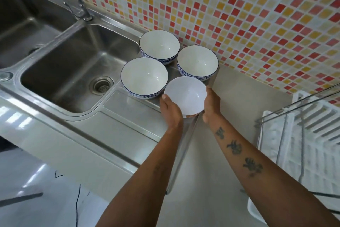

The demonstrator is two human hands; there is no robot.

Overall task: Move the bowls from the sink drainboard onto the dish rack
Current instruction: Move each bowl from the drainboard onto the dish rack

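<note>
Bowls are the whole show: four of them clustered at the middle of the frame on the steel drainboard, right where it meets the tiled wall. Three have blue patterned outsides and thin dark rims. One sits at the back against the mosaic tiles, one to its right, and one nearer the sink basin. They're packed close, rims nearly touching.

The fourth is a plain white bowl, a bit smaller looking, and it's the one being held. The left hand cups its left side with the thumb up by the rim, and the right hand presses flat against its right side, so it's gripped between both palms (can't tell if it's actually off the metal or still resting on it). It sits at the drainboard's right edge, just in front of the two nearer blue bowls. A chipped or brownish spot shows on its lower rim.

The dish rack is over at the right edge of the frame: white plastic slats with a metal wire frame, sitting on the beige counter, well apart from the bowls. Sink basin with its drain fills the left, faucet at upper left.
</note>
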